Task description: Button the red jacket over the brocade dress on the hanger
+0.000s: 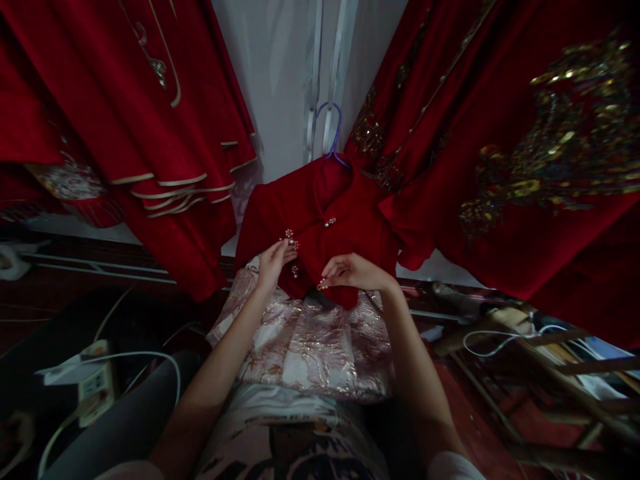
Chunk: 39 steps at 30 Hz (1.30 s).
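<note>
Red jacket (363,223) located at mid-view, collar away from the wearer of the camera, lower front resting over brocade fabric (310,347). On the right, red garments (520,247) fill the upper corner; dense gold sequin work covers part of the nearest. On the left, further red garments (110,100) hang in folds, several edges finished in pale trim. Between these two groups stands a pale panel (273,67) bearing vertical rails.

The brocade, pinkish white with a metallic sheen, spreads across the lap, just beyond a printed shirt (300,453). A wooden frame (540,387) occupies the lower right, in poor light; items lying on it are not clearly identifiable. At lower left is a power strip (97,387) with a white cable beside it. A purple hanger (335,133) protrudes from the jacket's collar, its hook in front of the rails.

Both hands are at the jacket front, apart from each other. Right hand (363,272): fingertips closed on the front edge, at a small beaded clasp (321,285). Left hand (273,263): fingers drawn together against the opposite side, beside a floral ornament (289,235); whether they grip cannot be told. Another beaded piece (330,222) sits below the collar.
</note>
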Motion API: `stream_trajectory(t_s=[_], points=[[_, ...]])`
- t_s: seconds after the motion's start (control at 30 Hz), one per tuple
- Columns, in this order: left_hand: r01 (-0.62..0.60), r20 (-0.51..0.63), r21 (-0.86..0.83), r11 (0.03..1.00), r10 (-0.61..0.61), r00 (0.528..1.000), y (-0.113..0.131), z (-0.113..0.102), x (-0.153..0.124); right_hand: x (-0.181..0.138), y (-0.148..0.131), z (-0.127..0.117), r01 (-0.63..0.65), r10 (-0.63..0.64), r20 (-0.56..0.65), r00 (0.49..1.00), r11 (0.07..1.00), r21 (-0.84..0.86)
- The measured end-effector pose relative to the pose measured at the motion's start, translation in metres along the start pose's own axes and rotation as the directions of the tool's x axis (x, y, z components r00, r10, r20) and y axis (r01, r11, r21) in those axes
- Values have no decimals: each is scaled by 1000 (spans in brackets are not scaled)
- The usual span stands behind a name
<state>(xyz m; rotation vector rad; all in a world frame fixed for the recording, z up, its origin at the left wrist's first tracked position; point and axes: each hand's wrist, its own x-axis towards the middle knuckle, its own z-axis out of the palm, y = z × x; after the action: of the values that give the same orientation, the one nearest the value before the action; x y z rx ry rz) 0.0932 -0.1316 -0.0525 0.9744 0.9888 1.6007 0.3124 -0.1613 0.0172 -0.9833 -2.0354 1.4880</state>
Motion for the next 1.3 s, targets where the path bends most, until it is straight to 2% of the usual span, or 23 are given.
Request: stream_trajectory(t_s=[0.13, 0.57, 0.8, 0.93, 1.0, 1.03, 1.1, 1.2, 1.3], points=[[35, 0, -112, 993, -35, 999, 9, 8, 0, -4, -2, -4, 6, -6, 9, 1000, 1000, 26], [33, 1, -145, 989, -33, 999, 6, 10, 3, 0, -3, 2, 0, 0, -12, 1000, 1000, 25], [-13, -57, -34, 999, 11, 998, 3, 12, 5, 3, 1, 6, 13, -13, -5, 1000, 1000, 28], [20, 21, 57, 998, -21, 1000, 12, 23, 7, -2, 1, 0, -26, 25, 78, 997, 999, 20], [-60, 87, 149, 987, 47, 995, 20, 31, 11, -7, 0, -4, -60, 58, 133, 989, 998, 8], [-134, 144, 202, 970, 106, 984, 24, 36, 13, -10, 0, -7, -77, 76, 156, 985, 997, 2], [-312, 281, 304, 900, 228, 932, 33, 44, 19, -15, 0, -11, -102, 102, 198, 975, 995, -9], [-554, 470, 432, 711, 347, 812, 46, 54, 25, -19, -1, -15, -125, 123, 234, 964, 992, -6], [-696, 589, 497, 519, 388, 709, 56, 60, 29, -21, -3, -15, -146, 141, 237, 961, 989, 2]])
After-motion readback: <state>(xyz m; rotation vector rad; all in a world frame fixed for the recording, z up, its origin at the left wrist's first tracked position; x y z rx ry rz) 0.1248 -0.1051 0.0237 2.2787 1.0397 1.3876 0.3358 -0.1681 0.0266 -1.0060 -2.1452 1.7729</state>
